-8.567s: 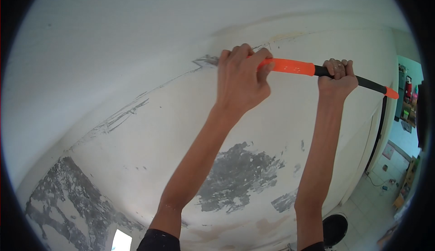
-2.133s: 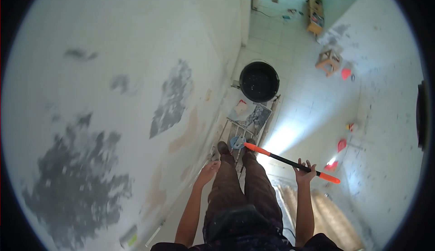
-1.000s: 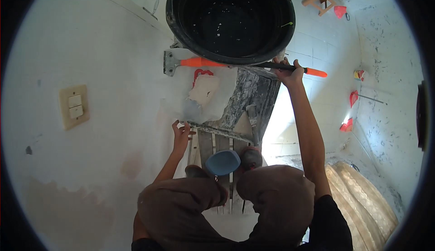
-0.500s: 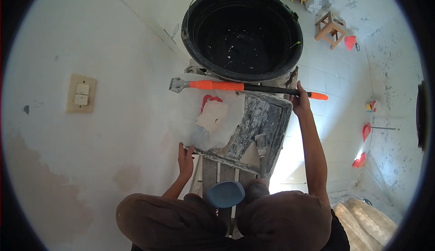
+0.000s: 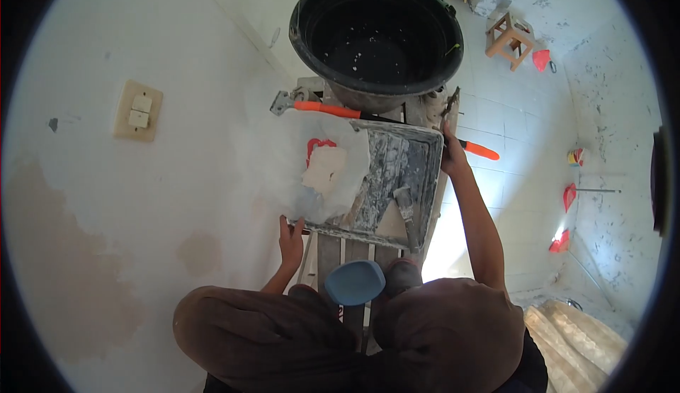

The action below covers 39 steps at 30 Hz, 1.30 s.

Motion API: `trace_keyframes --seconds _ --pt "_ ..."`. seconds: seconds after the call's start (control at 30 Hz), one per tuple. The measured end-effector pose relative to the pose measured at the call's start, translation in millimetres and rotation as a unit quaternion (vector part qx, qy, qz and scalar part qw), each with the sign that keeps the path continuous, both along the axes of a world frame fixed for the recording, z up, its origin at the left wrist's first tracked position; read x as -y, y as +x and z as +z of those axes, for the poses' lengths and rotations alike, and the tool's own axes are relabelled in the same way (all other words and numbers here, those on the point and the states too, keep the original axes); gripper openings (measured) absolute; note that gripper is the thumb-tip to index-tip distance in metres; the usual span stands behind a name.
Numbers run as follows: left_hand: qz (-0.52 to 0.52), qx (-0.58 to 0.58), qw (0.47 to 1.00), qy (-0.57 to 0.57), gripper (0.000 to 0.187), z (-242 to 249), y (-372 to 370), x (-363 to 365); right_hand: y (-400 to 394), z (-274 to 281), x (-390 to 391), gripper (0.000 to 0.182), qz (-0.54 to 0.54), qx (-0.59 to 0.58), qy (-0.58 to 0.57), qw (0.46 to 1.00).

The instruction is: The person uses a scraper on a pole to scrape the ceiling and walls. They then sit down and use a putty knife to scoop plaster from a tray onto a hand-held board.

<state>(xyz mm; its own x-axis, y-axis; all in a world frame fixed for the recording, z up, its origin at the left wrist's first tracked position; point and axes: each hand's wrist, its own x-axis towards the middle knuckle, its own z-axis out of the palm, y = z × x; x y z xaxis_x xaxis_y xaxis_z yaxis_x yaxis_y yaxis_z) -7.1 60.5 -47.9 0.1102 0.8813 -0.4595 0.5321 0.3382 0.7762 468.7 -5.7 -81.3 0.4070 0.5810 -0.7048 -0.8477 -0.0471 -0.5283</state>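
A black, putty-smeared tray [image 5: 433, 180] sits on the plank bench in front of me. My left hand [image 5: 291, 243] grips its near left corner, fingers at the rim. My right hand [image 5: 452, 153] is closed at the tray's far right edge, its fingers partly hidden. A long-handled scraper [image 5: 327, 109] with orange grips lies between the tray and the bucket, its handle passing behind the right hand. Inside the tray, an open plastic bag [image 5: 353, 173] holds pale putty [image 5: 326, 166] beside a red piece [image 5: 320, 143]. A putty-caked knife [image 5: 405, 212] leans at the tray's right side.
A large black bucket [image 5: 379, 85] stands on the bench beyond the tray. Close to my feet is a blue plastic tub [image 5: 354, 283]. The wall with a light switch [image 5: 139, 110] rises at left. A wooden stool [image 5: 510, 41] stands on the tiled floor at right.
The scraper has gone down from above the tray's far edge into the space between tray and bucket. My right hand has shifted down onto the tray's right edge. The left hand stays at its corner.
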Motion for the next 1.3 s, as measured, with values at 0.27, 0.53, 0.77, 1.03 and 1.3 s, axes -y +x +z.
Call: trace_keyframes --seconds 0.27,0.53,0.77,1.03,1.3 --pt "0.048 0.055 0.997 -0.024 0.071 11.7 4.7 3.7 -57.6 47.8 79.8 0.027 -0.015 0.236 -0.15 0.96" --pt "0.09 0.009 0.97 0.226 0.05 5.9 21.3 23.0 -173.9 148.0 95.6 0.03 0.394 0.735 -0.123 0.538" --pt "0.171 0.082 0.958 0.216 0.051 18.1 38.1 45.0 -179.7 134.3 80.0 0.049 0.494 0.726 -0.203 0.433" --pt "-0.232 0.035 0.874 0.426 0.025 62.0 40.8 39.1 -153.4 176.2 80.9 0.034 0.417 0.737 -0.202 0.491" --pt "-0.314 0.109 0.833 0.442 0.018 54.2 59.5 46.9 -131.2 187.4 111.9 0.031 0.379 0.698 -0.21 0.571"
